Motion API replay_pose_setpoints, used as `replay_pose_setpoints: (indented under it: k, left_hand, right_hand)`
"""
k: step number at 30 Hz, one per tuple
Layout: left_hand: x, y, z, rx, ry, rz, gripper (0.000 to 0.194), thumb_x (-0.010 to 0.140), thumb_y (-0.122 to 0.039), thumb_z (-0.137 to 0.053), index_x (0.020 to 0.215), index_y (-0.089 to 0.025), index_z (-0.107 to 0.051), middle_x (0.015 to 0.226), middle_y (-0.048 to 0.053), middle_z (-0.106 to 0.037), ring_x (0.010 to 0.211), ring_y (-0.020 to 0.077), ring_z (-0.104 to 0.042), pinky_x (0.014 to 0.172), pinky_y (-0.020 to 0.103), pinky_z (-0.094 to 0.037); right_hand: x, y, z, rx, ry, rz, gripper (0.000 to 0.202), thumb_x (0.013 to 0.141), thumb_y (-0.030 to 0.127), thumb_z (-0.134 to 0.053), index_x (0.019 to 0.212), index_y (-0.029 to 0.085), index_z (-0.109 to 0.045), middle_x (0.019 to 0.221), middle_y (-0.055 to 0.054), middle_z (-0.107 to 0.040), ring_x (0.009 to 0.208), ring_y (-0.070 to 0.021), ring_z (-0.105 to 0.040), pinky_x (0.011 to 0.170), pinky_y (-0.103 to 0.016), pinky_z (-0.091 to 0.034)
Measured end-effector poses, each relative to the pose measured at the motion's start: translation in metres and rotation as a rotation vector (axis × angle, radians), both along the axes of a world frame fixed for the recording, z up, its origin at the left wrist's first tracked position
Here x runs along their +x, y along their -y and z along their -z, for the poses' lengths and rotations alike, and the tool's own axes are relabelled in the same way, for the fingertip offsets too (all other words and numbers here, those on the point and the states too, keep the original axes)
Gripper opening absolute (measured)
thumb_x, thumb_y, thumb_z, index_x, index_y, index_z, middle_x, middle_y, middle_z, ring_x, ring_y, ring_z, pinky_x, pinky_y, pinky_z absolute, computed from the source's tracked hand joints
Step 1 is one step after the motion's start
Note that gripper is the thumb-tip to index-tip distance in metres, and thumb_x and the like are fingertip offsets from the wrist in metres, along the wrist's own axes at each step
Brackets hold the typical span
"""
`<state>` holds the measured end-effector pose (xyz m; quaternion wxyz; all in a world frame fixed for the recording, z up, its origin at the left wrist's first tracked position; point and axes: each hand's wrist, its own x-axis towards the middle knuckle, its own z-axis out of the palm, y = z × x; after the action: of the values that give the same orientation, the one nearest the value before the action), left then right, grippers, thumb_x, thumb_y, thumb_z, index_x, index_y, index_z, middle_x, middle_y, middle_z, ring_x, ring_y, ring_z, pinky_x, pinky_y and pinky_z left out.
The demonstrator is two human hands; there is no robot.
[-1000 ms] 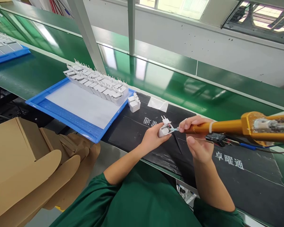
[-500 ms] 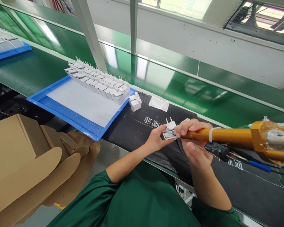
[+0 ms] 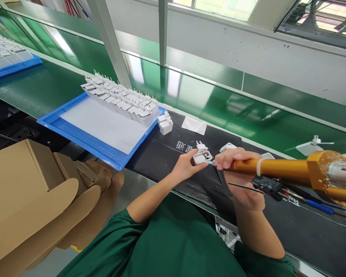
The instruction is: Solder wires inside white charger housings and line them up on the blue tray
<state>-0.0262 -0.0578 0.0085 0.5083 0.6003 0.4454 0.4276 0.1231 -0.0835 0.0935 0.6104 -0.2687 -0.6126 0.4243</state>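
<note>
My left hand (image 3: 185, 167) is closed around a white charger housing (image 3: 202, 157). The housing lies open side up, with parts visible inside and a two-pin plug cap tilted up at its far edge. In my right hand (image 3: 246, 190) is an orange tubular dispensing tool (image 3: 282, 170), a small black switch (image 3: 267, 185) strapped along it. Its thin nozzle touches or almost touches the housing's near right edge; which of the two I cannot tell. Another white housing (image 3: 227, 147) lies just beyond my right fingers, partly hidden.
A blue tray (image 3: 119, 161) holds rows of white chargers (image 3: 121, 102). Beside it stand a few more chargers (image 3: 165, 124) and a white paper piece (image 3: 194, 125) on the black mat (image 3: 158, 154). More white parts (image 3: 310, 148) lie at right. Cardboard boxes (image 3: 14, 192) stand at lower left.
My left hand has drawn the charger housing slightly left, and its open inside now shows. The tool's nozzle has come away from over the housing to its right edge.
</note>
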Motion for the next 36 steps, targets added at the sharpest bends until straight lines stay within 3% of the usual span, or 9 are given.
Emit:
replay_pose_setpoints:
  k: [5, 11, 16, 19, 24, 26, 30, 33, 36]
  left_hand:
    - [-0.027, 0.003, -0.006, -0.041, -0.186, -0.005, 0.035, 0.076, -0.044, -0.070, 0.099, -0.018, -0.069, 0.084, 0.001, -0.073, 0.075, 0.0174, -0.065, 0.069, 0.024, -0.049]
    - [-0.038, 0.003, -0.006, -0.048, -0.450, 0.094, 0.029, 0.078, -0.037, -0.067, 0.100, -0.019, -0.066, 0.094, 0.003, -0.072, 0.086, 0.0216, -0.067, 0.077, 0.029, -0.049]
    - [-0.037, -0.011, -0.002, -0.175, -0.307, 0.173, 0.056, 0.079, -0.049, -0.066, 0.127, -0.022, -0.057, 0.116, 0.005, -0.071, 0.103, 0.0237, -0.066, 0.089, 0.032, -0.050]
    - [-0.032, -0.015, -0.001, -0.172, -0.193, 0.171, 0.049, 0.085, -0.037, -0.058, 0.131, -0.021, -0.053, 0.120, 0.007, -0.071, 0.102, 0.0203, -0.067, 0.083, 0.028, -0.051]
    - [-0.028, -0.013, -0.005, -0.043, -0.284, 0.132, 0.043, 0.085, -0.021, -0.049, 0.127, -0.019, -0.055, 0.110, 0.005, -0.074, 0.084, 0.0147, -0.067, 0.078, 0.025, -0.051]
    - [-0.032, -0.012, -0.007, -0.062, -0.279, 0.168, 0.055, 0.086, -0.027, -0.055, 0.139, -0.019, -0.046, 0.115, 0.007, -0.072, 0.091, 0.0163, -0.068, 0.085, 0.028, -0.051]
    - [-0.042, -0.010, -0.006, -0.157, -0.281, 0.308, 0.114, 0.072, -0.037, -0.078, 0.158, -0.022, -0.006, 0.130, 0.013, -0.065, 0.101, 0.0216, -0.068, 0.095, 0.035, -0.050]
    - [-0.044, -0.007, -0.001, -0.175, -0.310, 0.196, 0.114, 0.075, -0.036, -0.077, 0.159, -0.023, -0.001, 0.117, 0.010, -0.071, 0.105, 0.0230, -0.068, 0.101, 0.041, -0.046]
    - [-0.042, -0.004, 0.001, -0.264, -0.168, 0.147, 0.111, 0.077, -0.034, -0.075, 0.159, -0.024, -0.001, 0.110, 0.008, -0.073, 0.102, 0.0224, -0.070, 0.096, 0.039, -0.049]
  right_hand:
    - [0.011, 0.000, 0.003, 0.036, -0.015, 0.082, 0.032, 0.076, 0.043, -0.073, 0.102, 0.027, -0.064, 0.077, 0.001, -0.054, 0.067, -0.0165, -0.051, 0.065, -0.037, -0.048]
    - [0.030, -0.002, 0.013, -0.048, -0.081, 0.221, 0.034, 0.072, 0.044, -0.075, 0.099, 0.026, -0.064, 0.077, 0.000, -0.053, 0.070, -0.0164, -0.050, 0.068, -0.036, -0.047]
    - [0.040, -0.004, 0.019, -0.048, -0.066, 0.267, 0.036, 0.071, 0.045, -0.074, 0.100, 0.026, -0.063, 0.079, 0.000, -0.053, 0.071, -0.0172, -0.051, 0.066, -0.035, -0.045]
    - [0.043, -0.005, 0.022, -0.049, -0.060, 0.270, 0.036, 0.072, 0.045, -0.074, 0.101, 0.027, -0.063, 0.079, 0.000, -0.053, 0.072, -0.0176, -0.051, 0.067, -0.035, -0.045]
    - [0.047, -0.005, 0.026, -0.041, -0.071, 0.259, 0.038, 0.073, 0.043, -0.074, 0.105, 0.026, -0.063, 0.079, -0.001, -0.053, 0.073, -0.0171, -0.050, 0.068, -0.034, -0.045]
    - [0.048, -0.004, 0.027, -0.044, -0.071, 0.267, 0.038, 0.073, 0.043, -0.075, 0.105, 0.026, -0.064, 0.080, -0.001, -0.054, 0.073, -0.0169, -0.050, 0.068, -0.035, -0.045]
    - [0.049, -0.004, 0.026, -0.058, -0.057, 0.291, 0.038, 0.071, 0.045, -0.076, 0.102, 0.027, -0.064, 0.080, -0.001, -0.055, 0.072, -0.0178, -0.051, 0.066, -0.035, -0.047]
    - [0.049, -0.005, 0.025, -0.044, -0.069, 0.277, 0.038, 0.070, 0.045, -0.076, 0.103, 0.029, -0.065, 0.079, -0.001, -0.055, 0.072, -0.0182, -0.051, 0.064, -0.035, -0.047]
    - [0.049, -0.005, 0.024, -0.040, -0.070, 0.272, 0.037, 0.072, 0.046, -0.075, 0.104, 0.029, -0.066, 0.081, -0.002, -0.056, 0.072, -0.0185, -0.052, 0.064, -0.035, -0.048]
